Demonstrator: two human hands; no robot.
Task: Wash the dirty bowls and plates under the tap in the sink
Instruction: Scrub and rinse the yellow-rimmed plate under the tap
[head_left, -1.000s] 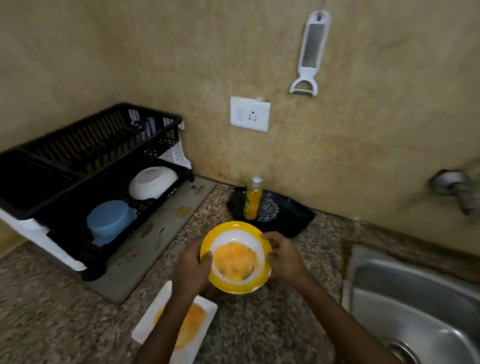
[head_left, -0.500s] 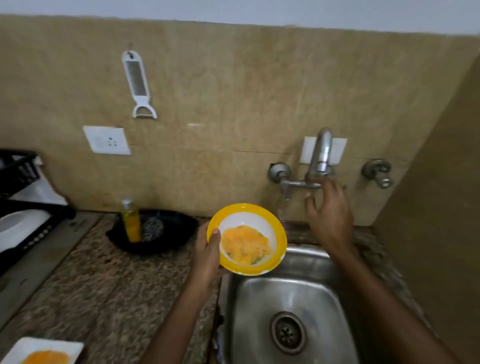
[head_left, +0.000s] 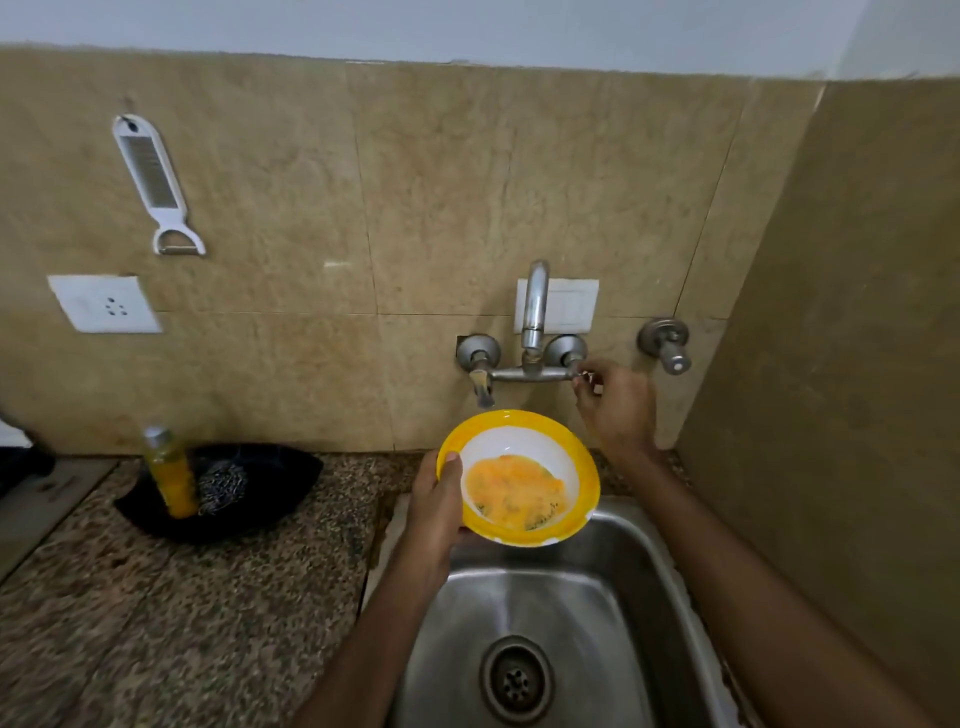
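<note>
A yellow-rimmed white bowl (head_left: 524, 457) smeared with orange residue hangs over the back left of the steel sink (head_left: 613, 587), just below the tap's left handle. My left hand (head_left: 434, 506) grips the bowl's left rim, thumb on top. The wall tap (head_left: 532, 332) has a tall spout and a crossbar. My right hand (head_left: 615, 408) pinches the small handle at the crossbar's right end. No water shows from the spout.
A black dish (head_left: 223, 491) on the granite counter (head_left: 156, 613) holds an orange soap bottle (head_left: 169, 475) and a steel scrubber. A white peeler (head_left: 156, 182) and a socket hang on the wall. A side wall closes in at right. The drain (head_left: 516, 678) sits in the sink's middle.
The bowl was lifted from the counter and carried right to the sink. My right hand let go of it and moved from the tap's middle to the right handle.
</note>
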